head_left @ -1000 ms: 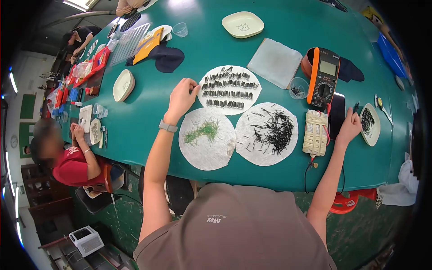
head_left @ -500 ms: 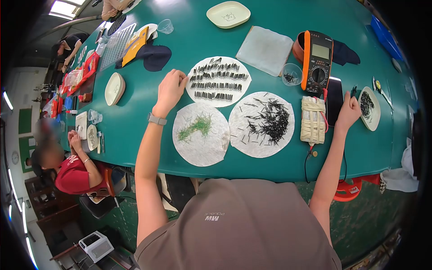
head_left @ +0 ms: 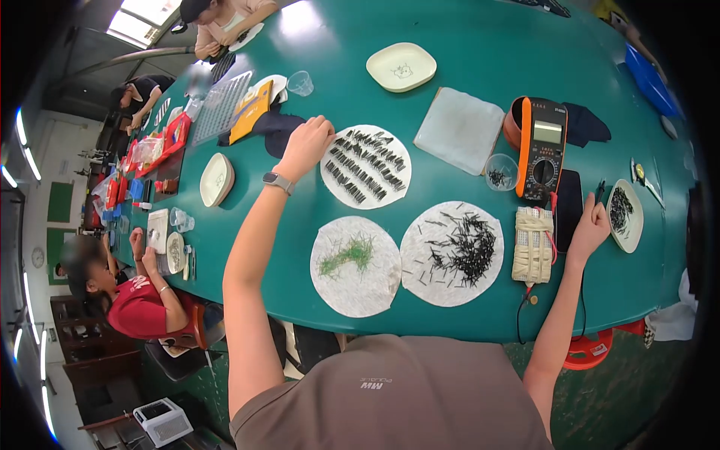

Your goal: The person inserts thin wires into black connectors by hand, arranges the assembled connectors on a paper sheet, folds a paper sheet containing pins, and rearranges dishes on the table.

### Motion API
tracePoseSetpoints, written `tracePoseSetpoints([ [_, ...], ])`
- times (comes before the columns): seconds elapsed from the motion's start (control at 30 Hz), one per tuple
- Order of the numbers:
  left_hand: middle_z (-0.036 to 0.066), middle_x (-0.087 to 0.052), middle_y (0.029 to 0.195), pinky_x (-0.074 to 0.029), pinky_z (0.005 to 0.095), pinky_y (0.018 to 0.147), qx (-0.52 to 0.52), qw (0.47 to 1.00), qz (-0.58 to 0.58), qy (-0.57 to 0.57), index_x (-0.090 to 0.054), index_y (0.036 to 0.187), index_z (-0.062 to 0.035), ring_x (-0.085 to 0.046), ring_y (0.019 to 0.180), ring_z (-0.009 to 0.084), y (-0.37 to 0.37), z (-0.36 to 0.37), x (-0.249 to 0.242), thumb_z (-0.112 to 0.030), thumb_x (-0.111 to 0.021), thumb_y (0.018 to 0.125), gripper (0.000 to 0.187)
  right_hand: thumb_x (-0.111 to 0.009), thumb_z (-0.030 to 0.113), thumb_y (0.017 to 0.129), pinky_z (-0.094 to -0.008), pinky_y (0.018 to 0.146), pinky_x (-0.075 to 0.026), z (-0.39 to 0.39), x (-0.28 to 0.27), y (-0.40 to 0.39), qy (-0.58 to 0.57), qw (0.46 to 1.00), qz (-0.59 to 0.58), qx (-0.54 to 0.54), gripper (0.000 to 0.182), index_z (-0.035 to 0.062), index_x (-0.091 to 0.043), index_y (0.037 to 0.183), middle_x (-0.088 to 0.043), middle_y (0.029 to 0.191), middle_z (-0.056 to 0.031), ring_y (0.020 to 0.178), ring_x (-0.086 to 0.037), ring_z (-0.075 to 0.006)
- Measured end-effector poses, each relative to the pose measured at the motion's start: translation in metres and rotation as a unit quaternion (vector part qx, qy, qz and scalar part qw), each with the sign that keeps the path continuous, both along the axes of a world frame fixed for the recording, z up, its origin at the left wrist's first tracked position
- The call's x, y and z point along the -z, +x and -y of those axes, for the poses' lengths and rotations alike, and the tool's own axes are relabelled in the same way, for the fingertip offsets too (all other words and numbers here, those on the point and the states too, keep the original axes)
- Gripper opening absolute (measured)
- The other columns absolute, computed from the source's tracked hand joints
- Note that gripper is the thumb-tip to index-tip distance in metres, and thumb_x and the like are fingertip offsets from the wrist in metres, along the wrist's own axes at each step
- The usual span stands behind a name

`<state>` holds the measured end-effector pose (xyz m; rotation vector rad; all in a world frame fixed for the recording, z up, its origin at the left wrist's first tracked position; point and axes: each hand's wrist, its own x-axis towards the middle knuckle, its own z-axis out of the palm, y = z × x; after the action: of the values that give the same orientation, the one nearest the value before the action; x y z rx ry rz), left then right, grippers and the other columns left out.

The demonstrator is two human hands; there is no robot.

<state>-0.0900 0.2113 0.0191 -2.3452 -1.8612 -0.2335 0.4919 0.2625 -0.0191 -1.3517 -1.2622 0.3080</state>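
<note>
My left hand [head_left: 306, 145] pinches the upper left edge of a round white sheet [head_left: 329, 178] bearing slanted rows of short black pieces [head_left: 357, 172]. My right hand [head_left: 591, 231] is closed around a thin black tool [head_left: 601, 192], between a dark flat object [head_left: 570, 201] and a cream dish [head_left: 635, 201] of black pieces. Nearer my body, a second round sheet [head_left: 349, 292] carries thin green strands [head_left: 351, 256]. Touching it on the right, a third round sheet [head_left: 442, 293] holds scattered black pieces [head_left: 466, 249].
An orange multimeter [head_left: 543, 150], a wrapped block [head_left: 532, 244], a clear cup [head_left: 501, 172] and a pale square sheet [head_left: 460, 129] lie right of centre. Cream dishes [head_left: 401, 67] [head_left: 217, 180] stand farther off. Other people sit along the left side and far left.
The sheet with rows has turned clockwise, so its rows now slant. My left hand has moved up and away along its edge. The whole view has shifted, showing more of the table's far side.
</note>
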Motion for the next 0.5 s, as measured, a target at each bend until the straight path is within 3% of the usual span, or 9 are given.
tracePoseSetpoints([
  [0.07, 0.008, -0.058, 0.091, -0.049, 0.0403, 0.079, 0.025, 0.999, -0.02, 0.009, -0.061, 0.091, -0.0058, -0.059, 0.091, 0.0282, -0.003, -0.012, -0.002, -0.017, -0.065, 0.092, 0.012, -0.067, 0.011, 0.098, -0.0313, 0.051, -0.016, 0.015, -0.022, -0.021, 0.056, 0.995, 0.078, 0.025, 0.055, 0.0057, -0.022, 0.067, -0.017, 0.065, 0.0028, 0.061, -0.018, -0.0064],
  [0.13, 0.008, -0.058, 0.091, -0.049, 0.0398, 0.079, 0.027, 0.999, -0.044, 0.002, -0.06, 0.09, -0.0061, -0.059, 0.091, 0.0275, -0.005, -0.02, -0.004, -0.017, -0.064, 0.092, 0.011, -0.07, 0.006, 0.095, -0.0341, 0.046, -0.02, 0.029, -0.055, -0.05, 0.109, 0.984, 0.14, -0.027, 0.051, 0.0028, -0.029, 0.065, -0.023, 0.059, -0.0019, 0.051, -0.024, -0.0101],
  [0.2, 0.007, -0.057, 0.091, -0.048, 0.039, 0.079, 0.038, 0.997, -0.069, 0.005, -0.061, 0.091, -0.0067, -0.059, 0.092, 0.0266, -0.004, -0.034, -0.005, -0.016, -0.065, 0.092, 0.01, -0.074, 0.004, 0.089, -0.0369, 0.044, -0.027, 0.028, -0.096, -0.102, 0.184, 0.941, 0.212, -0.186, 0.045, 0.0036, -0.038, 0.062, -0.032, 0.053, -0.0059, 0.043, -0.033, -0.0196],
  [0.23, 0.007, -0.057, 0.091, -0.048, 0.0385, 0.078, 0.044, 0.995, -0.084, 0.005, -0.061, 0.091, -0.0072, -0.059, 0.092, 0.026, -0.007, -0.039, -0.005, -0.016, -0.065, 0.091, 0.009, -0.075, 0.01, 0.087, -0.0386, 0.044, -0.035, 0.023, -0.115, -0.126, 0.155, 0.914, 0.254, -0.275, 0.038, 0.0061, -0.046, 0.064, -0.045, 0.052, -0.0066, 0.044, -0.046, -0.0269],
  [0.3, 0.007, -0.056, 0.091, -0.047, 0.0378, 0.078, 0.049, 0.994, -0.099, 0.006, -0.061, 0.091, -0.0075, -0.058, 0.093, 0.0254, -0.007, -0.048, -0.006, -0.015, -0.065, 0.091, 0.008, -0.068, 0.029, 0.093, -0.0392, 0.048, -0.047, 0.006, -0.133, -0.185, 0.076, 0.874, 0.32, -0.357, 0.03, 0.0075, -0.056, 0.077, -0.062, 0.06, -0.0069, 0.053, -0.063, -0.0286],
  [0.43, 0.007, -0.056, 0.092, -0.047, 0.0375, 0.081, 0.052, 0.992, -0.112, 0.003, -0.06, 0.093, -0.0063, -0.058, 0.095, 0.0254, -0.009, -0.064, -0.006, -0.013, -0.065, 0.091, 0.008, -0.066, 0.031, 0.094, -0.042, 0.059, -0.053, -0.077, -0.093, -0.283, 0.011, 0.829, 0.449, -0.334, 0.025, 0.0064, -0.064, 0.099, -0.068, 0.069, -0.0117, 0.067, -0.07, -0.0317],
  [0.5, 0.008, -0.056, 0.093, -0.047, 0.0376, 0.081, 0.058, 0.991, -0.125, 0.002, -0.06, 0.092, -0.0055, -0.058, 0.095, 0.0255, -0.008, -0.072, -0.01, -0.009, -0.065, 0.089, 0.007, -0.066, 0.026, 0.092, -0.0424, 0.061, -0.054, -0.104, -0.064, -0.311, 0.005, 0.819, 0.468, -0.33, 0.022, 0.0049, -0.065, 0.099, -0.07, 0.073, -0.0135, 0.071, -0.071, -0.0317],
])
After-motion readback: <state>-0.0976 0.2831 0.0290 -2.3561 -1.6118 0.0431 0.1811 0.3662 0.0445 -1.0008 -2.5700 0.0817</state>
